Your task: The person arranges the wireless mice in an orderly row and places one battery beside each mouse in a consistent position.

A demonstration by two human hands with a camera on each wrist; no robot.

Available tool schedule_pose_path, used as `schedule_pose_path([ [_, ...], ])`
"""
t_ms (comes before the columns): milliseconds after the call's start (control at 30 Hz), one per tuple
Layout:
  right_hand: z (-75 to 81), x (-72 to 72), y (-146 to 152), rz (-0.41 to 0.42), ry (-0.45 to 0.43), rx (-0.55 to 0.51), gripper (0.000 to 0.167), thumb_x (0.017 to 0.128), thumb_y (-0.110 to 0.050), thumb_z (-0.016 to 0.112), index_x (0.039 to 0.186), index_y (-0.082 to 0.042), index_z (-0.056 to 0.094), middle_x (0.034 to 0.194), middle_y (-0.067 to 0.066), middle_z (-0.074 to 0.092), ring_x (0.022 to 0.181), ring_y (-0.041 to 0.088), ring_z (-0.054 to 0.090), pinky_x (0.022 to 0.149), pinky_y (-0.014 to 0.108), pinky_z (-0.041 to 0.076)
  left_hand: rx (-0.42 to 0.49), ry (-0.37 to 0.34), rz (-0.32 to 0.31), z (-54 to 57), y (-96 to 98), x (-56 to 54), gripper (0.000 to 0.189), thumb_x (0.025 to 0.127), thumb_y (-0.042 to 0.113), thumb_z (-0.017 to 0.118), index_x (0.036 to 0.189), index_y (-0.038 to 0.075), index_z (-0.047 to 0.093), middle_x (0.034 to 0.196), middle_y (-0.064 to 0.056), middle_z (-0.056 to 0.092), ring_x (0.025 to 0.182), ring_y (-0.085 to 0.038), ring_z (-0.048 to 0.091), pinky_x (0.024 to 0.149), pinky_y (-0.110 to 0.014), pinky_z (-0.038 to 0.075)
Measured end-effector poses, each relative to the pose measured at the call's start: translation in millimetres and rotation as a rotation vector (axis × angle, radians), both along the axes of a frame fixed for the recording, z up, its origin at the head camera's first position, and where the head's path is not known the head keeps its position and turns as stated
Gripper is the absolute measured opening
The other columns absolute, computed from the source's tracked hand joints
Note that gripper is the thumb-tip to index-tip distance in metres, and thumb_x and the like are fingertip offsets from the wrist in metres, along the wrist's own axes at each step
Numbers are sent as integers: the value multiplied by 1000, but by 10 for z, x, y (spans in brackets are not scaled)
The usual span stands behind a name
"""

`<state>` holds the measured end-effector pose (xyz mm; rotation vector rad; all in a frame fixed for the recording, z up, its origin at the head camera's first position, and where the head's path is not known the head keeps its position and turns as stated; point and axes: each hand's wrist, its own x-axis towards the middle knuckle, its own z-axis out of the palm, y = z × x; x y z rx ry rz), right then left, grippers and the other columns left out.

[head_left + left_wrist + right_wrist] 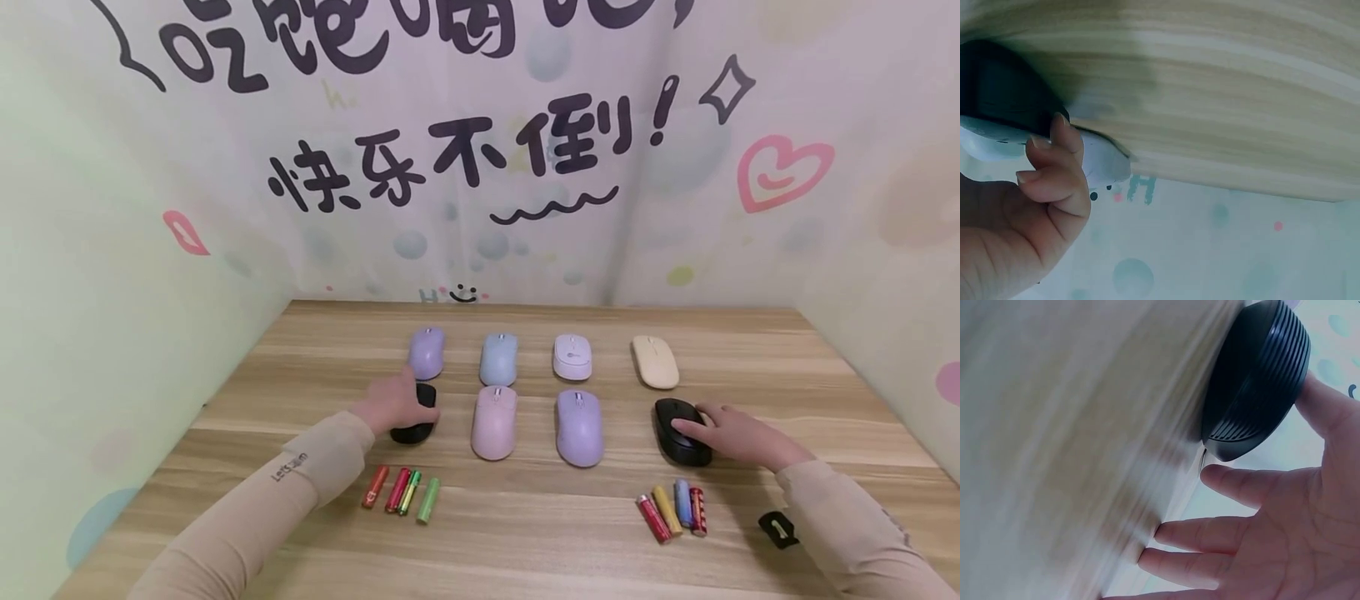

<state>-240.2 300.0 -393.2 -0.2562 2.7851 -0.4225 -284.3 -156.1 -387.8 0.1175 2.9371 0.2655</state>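
Observation:
At the left of the front row of mice, my left hand [390,404] is over a black computer mouse [412,432], its thumb across the mouse. The left wrist view shows loosely bent fingers [1060,181] beside the dark mouse [1004,87]; a firm hold is not visible. On the right, my right hand [742,435] is at another black mouse [681,442], the thumb reaching over its top. In the right wrist view the fingers [1204,534] are spread and straight, below the ribbed side of the black mouse [1260,381].
Between the black mice lie a pink mouse [494,425] and a purple mouse [580,429]. Behind stand purple [427,354], blue [498,358], white [573,358] and cream [656,362] mice. Several batteries lie front left [408,492] and front right [675,510], with a black piece [778,530] beside my right sleeve.

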Motion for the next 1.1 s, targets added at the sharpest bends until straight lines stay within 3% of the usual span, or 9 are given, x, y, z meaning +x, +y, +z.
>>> schedule_pose_path([
  [167, 11, -1, -3, 0, -7, 3, 85, 91, -58, 36, 128, 19, 34, 121, 44, 41, 112, 58, 37, 86, 62, 34, 27, -27, 24, -1, -17, 9, 80, 71, 48, 65, 127, -4, 39, 109, -20, 58, 87, -28, 56, 76, -40, 48],
  [433, 8, 8, -7, -4, -6, 1, 85, 91, -58, 36, 127, 19, 34, 122, 44, 40, 113, 59, 35, 87, 63, 33, 18, -25, 4, 26, -12, 28, 73, 72, 46, 66, 119, -4, 44, 100, -18, 58, 80, -27, 56, 71, -38, 49],
  [833, 45, 27, -32, -7, -13, -2, 86, 91, -58, 36, 129, 19, 33, 123, 45, 38, 114, 59, 33, 87, 64, 32, 14, -7, -27, 13, -39, 32, 75, 75, 49, 63, 121, -6, 44, 103, -19, 59, 83, -28, 57, 73, -38, 47],
  [1033, 70, 62, -21, -65, 22, -35, 91, 90, -60, 35, 133, 20, 23, 128, 50, 20, 114, 64, 25, 86, 67, 30, 86, 1, -27, 7, -74, 88, 85, 81, 54, 57, 135, -5, 31, 122, -24, 52, 102, -33, 55, 84, -44, 44],
  [1100, 99, 92, -27, -96, 56, -18, 91, 89, -62, 35, 132, 18, 26, 128, 50, 21, 113, 64, 28, 84, 67, 32, 82, 10, -27, 2, -91, 115, 87, 82, 55, 55, 138, -6, 27, 126, -27, 49, 108, -36, 53, 86, -46, 44],
])
